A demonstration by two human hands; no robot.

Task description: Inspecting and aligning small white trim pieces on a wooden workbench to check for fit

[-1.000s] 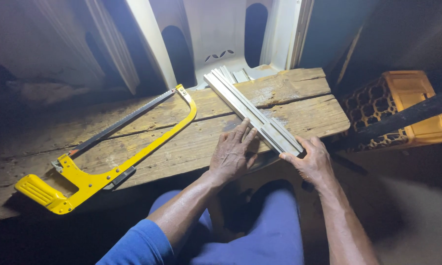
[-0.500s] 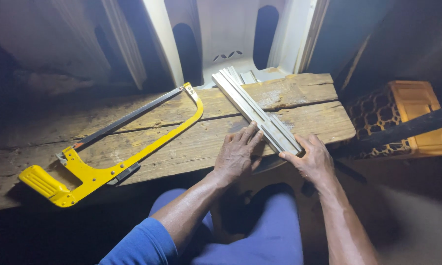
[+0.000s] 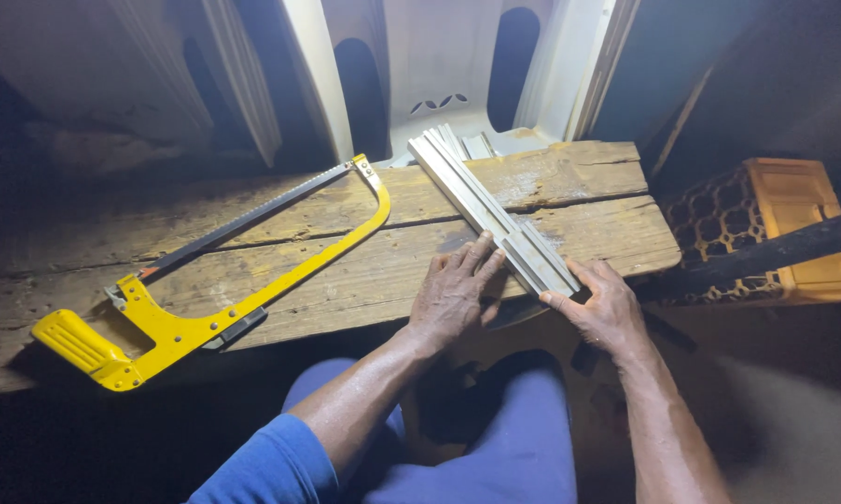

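A bundle of grey metal profile strips (image 3: 495, 210) lies diagonally across a worn wooden bench (image 3: 346, 271). My left hand (image 3: 453, 294) rests flat on the bench, its fingertips pressing against the left side of the bundle near its near end. My right hand (image 3: 602, 308) cups that near end at the bench's front edge, thumb and fingers touching the strips. A yellow-framed hacksaw (image 3: 215, 280) lies on the bench to the left, handle toward the front left, apart from both hands.
A white plastic chair (image 3: 439, 75) stands behind the bench, and the far ends of the strips rest on its seat. An orange plastic crate (image 3: 793, 224) sits at the right, with a dark bar (image 3: 765, 257) across it. My blue-clad legs are under the bench.
The hands and the strips stay in nearly the same place. My left fingers have shifted slightly along the bundle. The view has drifted a little.
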